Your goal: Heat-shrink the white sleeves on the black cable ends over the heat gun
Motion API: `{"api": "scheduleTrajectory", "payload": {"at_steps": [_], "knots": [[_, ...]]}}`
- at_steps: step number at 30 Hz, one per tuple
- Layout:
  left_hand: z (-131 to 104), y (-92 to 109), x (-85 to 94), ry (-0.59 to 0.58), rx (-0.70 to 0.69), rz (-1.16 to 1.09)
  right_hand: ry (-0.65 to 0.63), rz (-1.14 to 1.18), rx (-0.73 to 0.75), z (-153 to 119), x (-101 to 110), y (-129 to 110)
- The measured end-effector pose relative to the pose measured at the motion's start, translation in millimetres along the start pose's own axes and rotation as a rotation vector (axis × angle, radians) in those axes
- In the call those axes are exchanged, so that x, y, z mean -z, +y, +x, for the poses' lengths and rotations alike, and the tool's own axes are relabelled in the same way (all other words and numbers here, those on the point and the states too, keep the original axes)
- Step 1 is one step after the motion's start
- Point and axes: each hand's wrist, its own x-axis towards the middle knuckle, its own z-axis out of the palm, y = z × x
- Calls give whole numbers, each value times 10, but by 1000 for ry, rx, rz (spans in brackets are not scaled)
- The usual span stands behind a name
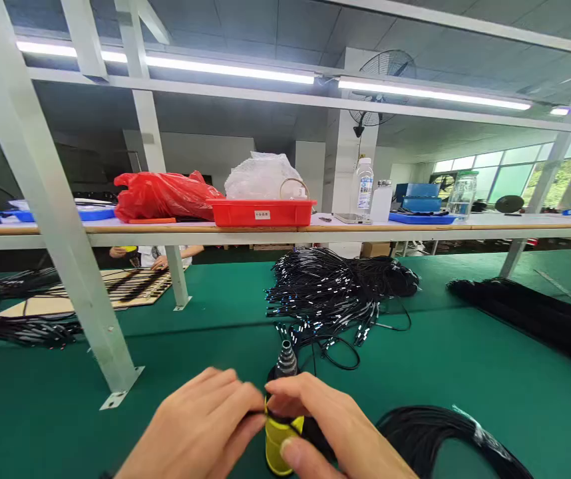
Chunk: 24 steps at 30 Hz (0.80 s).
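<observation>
A yellow tool (278, 449) with a stepped grey nozzle (286, 359), looking like a heat gun, stands upright at the bottom middle. My left hand (208, 416) is at its left, thumb and forefinger pinched on a thin black cable (266, 414). My right hand (328, 416) curves around the tool's near right side, its fingertips close to the cable. A gap shows between the right thumb and fingers, with the yellow body visible through it. Both hands are slightly blurred, and the cable's ends are hidden.
Behind the tool lies a pile of black cables (335, 286) with light tips. A coiled cable bundle (415, 426) is at lower right, more cables (525, 319) farther right. White posts (80, 279) carry a shelf with a red tray (260, 213). Opposite, a person's hands (158, 261) work at a board (136, 296).
</observation>
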Motion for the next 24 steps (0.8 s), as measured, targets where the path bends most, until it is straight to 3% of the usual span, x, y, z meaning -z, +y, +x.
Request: {"api": "scheduleTrajectory", "payload": {"at_steps": [2,4,9,15,24], "knots": [[165,246,0,52,-126,109,4,19,-32,70,-13,-33],[233,321,-14,109,-150,161,71,7,-66,111,12,-5],[180,164,-33,173,-128,127,153,-28,-146,148,140,95],[158,8,-47,33,-11,-6,155,-4,-144,242,201,134],[326,-7,-69,20,103,-29,191,-92,-172,372,199,258]]}}
